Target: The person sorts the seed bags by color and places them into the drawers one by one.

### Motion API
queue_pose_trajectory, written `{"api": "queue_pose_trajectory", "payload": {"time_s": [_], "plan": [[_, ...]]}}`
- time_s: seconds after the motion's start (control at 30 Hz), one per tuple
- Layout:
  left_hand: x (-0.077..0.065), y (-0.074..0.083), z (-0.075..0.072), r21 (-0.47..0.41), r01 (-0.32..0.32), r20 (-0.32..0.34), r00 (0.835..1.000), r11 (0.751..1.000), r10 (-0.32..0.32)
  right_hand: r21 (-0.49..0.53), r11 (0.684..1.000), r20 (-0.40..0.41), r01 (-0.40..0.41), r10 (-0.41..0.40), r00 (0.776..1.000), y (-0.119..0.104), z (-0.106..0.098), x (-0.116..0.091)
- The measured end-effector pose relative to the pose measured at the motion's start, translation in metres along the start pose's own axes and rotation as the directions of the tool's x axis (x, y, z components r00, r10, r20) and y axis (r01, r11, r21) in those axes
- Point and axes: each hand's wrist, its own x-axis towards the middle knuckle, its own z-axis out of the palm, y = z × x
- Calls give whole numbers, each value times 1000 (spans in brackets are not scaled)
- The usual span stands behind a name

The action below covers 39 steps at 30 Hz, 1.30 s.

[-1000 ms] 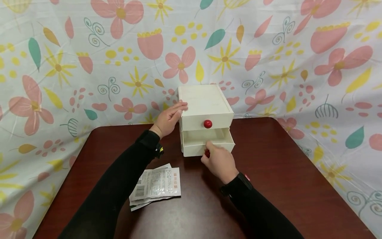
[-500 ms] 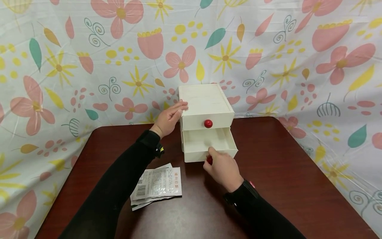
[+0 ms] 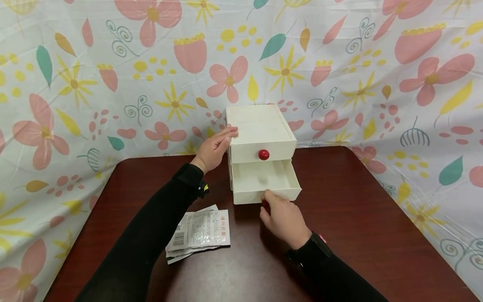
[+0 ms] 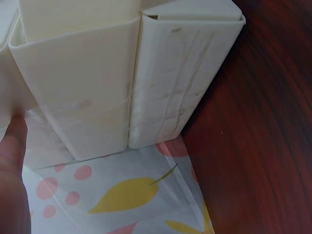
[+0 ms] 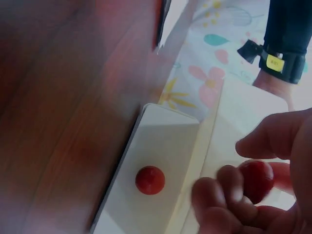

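A small white drawer cabinet (image 3: 260, 126) stands at the back of the table. Its pulled-out drawer (image 3: 264, 178) shows a bare inside. My right hand (image 3: 284, 218) is at that drawer's red knob (image 5: 257, 181), with fingers curled around it and the thumb slightly off it in the right wrist view. Another drawer front with a red knob (image 5: 150, 180) lies below, hidden in the head view. The top drawer, with its own red knob (image 3: 263, 154), is closed. My left hand (image 3: 214, 149) rests on the cabinet's left side and top edge, fingers extended.
Several flat white packets (image 3: 203, 228) with print and a barcode lie stacked left of centre on the dark red-brown table (image 3: 339, 201). A flower-patterned cloth (image 3: 324, 50) hangs close behind the cabinet and along both sides.
The drawer has slid out towards me in my right hand, mostly during the first half second. Since then the right thumb has loosened from the knob. The left hand stays in place.
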Motion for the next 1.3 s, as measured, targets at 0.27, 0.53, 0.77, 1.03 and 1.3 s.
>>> {"api": "queue_pose_trajectory", "payload": {"time_s": [0.27, 0.53, 0.77, 1.03, 1.3], "plan": [[-1, 5, -2, -31, 50, 13, 999, 998, -49, 10, 990, -18, 143, -143, 990, 5, -13, -9], [-3, 4, 0, -74, 41, 27, 999, 996, -39, 103, 939, 110, 328, -338, 935, 17, -14, -31], [1, 12, -8, -35, 49, 86, 995, 998, -46, 74, 959, 203, 274, -284, 937, 27, -14, -40], [-27, 22, -40, -88, 162, 174, 974, 983, -145, 111, 973, 285, 202, -226, 932, 36, -17, -45], [-104, 29, -74, 205, 190, 283, 928, 960, -244, 207, 973, 435, 105, -188, 881, 38, -19, -45]]}}
